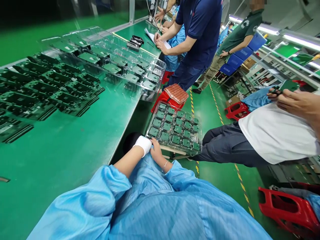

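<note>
A long green workbench (75, 143) runs along the left, above a glossy green floor (220, 176) marked with a yellow-and-black striped line (242, 185). Red plastic stools (287, 206) stand about — one near, others farther off. Bright strip lights (268, 30) glow over shelving at right.

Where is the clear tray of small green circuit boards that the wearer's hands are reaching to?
In the head view, the clear tray of green circuit boards sits low, right of the green workbench edge, just beyond both hands, in front of the red stool.
</note>
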`<state>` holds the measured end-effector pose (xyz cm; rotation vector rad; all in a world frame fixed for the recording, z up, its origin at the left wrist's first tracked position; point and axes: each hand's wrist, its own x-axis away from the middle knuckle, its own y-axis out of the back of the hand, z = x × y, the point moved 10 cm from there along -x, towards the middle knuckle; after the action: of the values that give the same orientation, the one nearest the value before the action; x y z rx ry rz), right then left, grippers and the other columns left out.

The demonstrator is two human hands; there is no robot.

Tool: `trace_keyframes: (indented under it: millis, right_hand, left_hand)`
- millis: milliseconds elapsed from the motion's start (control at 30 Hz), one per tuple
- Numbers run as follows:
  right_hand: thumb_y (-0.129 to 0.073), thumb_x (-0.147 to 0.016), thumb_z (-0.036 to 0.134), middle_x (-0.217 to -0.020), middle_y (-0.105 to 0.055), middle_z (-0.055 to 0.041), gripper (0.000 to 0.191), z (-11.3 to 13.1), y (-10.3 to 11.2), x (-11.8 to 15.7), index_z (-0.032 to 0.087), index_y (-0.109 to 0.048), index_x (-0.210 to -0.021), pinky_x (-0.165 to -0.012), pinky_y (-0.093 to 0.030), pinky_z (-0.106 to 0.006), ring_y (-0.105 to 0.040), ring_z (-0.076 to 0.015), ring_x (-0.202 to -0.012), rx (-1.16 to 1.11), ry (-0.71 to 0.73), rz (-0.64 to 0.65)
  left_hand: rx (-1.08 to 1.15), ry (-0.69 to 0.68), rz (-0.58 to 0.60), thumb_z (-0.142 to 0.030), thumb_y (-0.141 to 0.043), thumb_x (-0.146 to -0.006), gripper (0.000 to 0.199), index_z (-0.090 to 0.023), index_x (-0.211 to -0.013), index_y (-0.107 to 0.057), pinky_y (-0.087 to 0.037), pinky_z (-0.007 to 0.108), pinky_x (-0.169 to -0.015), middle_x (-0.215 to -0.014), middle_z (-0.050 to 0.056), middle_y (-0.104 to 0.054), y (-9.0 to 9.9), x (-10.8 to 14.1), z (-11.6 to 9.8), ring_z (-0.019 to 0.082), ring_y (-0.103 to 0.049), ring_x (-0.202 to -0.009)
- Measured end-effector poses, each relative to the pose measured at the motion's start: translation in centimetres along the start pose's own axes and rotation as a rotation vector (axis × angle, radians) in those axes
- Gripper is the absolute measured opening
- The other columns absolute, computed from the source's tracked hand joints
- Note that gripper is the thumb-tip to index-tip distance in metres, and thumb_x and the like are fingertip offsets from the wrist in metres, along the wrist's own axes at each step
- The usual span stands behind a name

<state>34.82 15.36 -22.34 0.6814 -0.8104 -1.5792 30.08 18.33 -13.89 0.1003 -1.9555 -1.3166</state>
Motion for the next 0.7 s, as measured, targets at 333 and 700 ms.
trace_keyframes:
  millis: [333,700]
  right_hand:
    - [-0.056,-0.092,0.036,-0.140,-0.038,-0.0165,0.044,-2.2,3.0,-3.9,0.010,-0.052,-0.128,-0.110,-0.035,-0.051,-0.039,-0.0276,-0.130,0.215,-0.167,0.004]
    - [-0.056,-0.093,0.038,-0.142,-0.037,-0.0169,0.049,-4.6,4.8,-1.5,0.011,-0.050,-0.133,-0.111,-0.034,-0.052,-0.036,-0.0285,-0.133,0.336,-0.205,-0.010]
  left_hand:
    - [0.008,0.000,-0.039,-0.007,-0.046,-0.085,0.027,-0.003,-0.102,-0.067,-0.045,0.045,-0.100,-0.104,0.024,-0.061,0.2,0.0,-0.1,0.036,-0.057,-0.111]
    - [-0.023,-0.031,0.020,-0.010,-0.049,-0.086,0.026,-0.003,-0.103,-0.067,-0.047,0.047,-0.099,-0.102,0.024,-0.061,0.3,0.4,-0.6,0.037,-0.058,-0.109]
